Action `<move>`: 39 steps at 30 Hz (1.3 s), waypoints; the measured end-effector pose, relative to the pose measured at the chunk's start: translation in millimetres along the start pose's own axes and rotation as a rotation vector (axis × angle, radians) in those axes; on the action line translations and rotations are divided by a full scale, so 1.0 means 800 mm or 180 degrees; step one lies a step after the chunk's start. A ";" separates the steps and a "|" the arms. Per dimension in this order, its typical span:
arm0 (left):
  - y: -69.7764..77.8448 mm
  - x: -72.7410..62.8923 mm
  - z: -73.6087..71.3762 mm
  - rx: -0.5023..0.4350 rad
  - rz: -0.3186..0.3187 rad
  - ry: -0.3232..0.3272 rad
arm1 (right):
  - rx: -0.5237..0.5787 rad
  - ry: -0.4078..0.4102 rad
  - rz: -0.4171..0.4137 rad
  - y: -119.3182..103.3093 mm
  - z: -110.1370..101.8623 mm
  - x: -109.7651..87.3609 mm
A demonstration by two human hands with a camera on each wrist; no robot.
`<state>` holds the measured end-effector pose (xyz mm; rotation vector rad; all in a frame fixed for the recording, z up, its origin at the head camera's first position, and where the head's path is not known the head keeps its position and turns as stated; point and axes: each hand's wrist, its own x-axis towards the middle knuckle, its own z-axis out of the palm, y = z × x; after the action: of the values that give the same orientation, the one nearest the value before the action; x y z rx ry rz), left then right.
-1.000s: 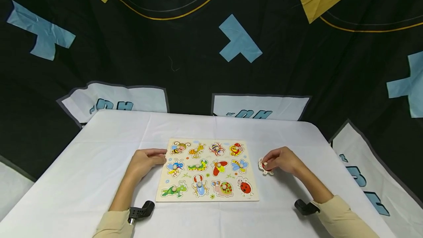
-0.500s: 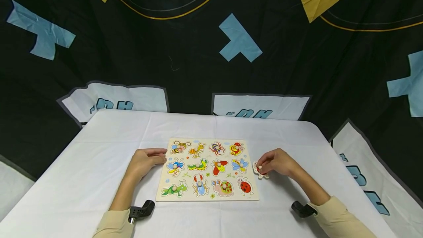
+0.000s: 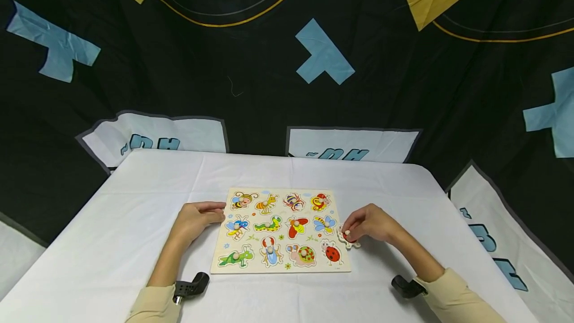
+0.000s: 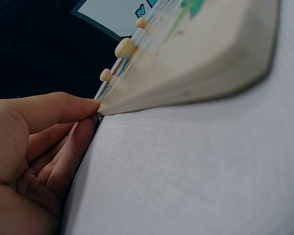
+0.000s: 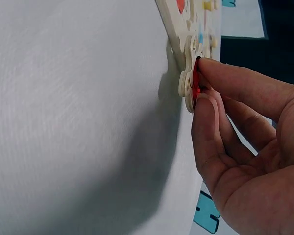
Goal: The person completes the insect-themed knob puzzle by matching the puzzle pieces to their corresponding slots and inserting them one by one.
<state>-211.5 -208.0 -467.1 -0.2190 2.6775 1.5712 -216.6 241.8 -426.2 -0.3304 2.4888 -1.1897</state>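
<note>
A wooden knob puzzle board [image 3: 251,241] with insect pictures lies flat on the white table. My left hand [image 3: 194,222] stays at its left edge, fingertips touching the side; in the left wrist view the fingers [image 4: 63,107] meet the board's corner. My right hand [image 3: 373,222] pinches a ladybug puzzle piece [image 3: 352,243], red with a pale scalloped outline, between thumb and fingers. That piece overlaps the board's right edge in the head view. Next to it is the red ladybug picture [image 3: 332,254] in the board's lower right corner, with no knob showing. The fingers hide part of the piece.
Knobbed pieces such as the green grasshopper [image 3: 237,256], blue beetle [image 3: 271,252] and snail [image 3: 303,255] sit in the board. White cloth covers the table [image 3: 134,223]. Behind it hangs a black backdrop [image 3: 188,74] with blue and yellow shapes.
My right hand has moved left and slightly nearer to me, bringing the ladybug puzzle piece from beside the board up to its right edge. The left hand has stayed put.
</note>
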 end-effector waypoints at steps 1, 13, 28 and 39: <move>0.000 0.000 0.000 -0.0001 0.0001 0.0000 | 0.0000 -0.0015 -0.0004 -0.001 0.001 0.000; -0.001 0.001 0.000 0.0009 0.0032 0.0001 | 0.0029 -0.0166 -0.0057 -0.012 0.020 0.002; -0.001 0.001 0.000 -0.0004 0.0053 0.0006 | -0.0001 -0.0339 -0.0075 -0.024 0.040 0.003; -0.002 0.002 0.000 -0.0010 0.0081 0.0019 | 0.0044 -0.0404 -0.0075 -0.026 0.044 0.004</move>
<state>-212.9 -209.3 -468.8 -0.1908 2.6932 1.5845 -203.5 203.2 -431.2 -0.4191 2.3733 -1.1571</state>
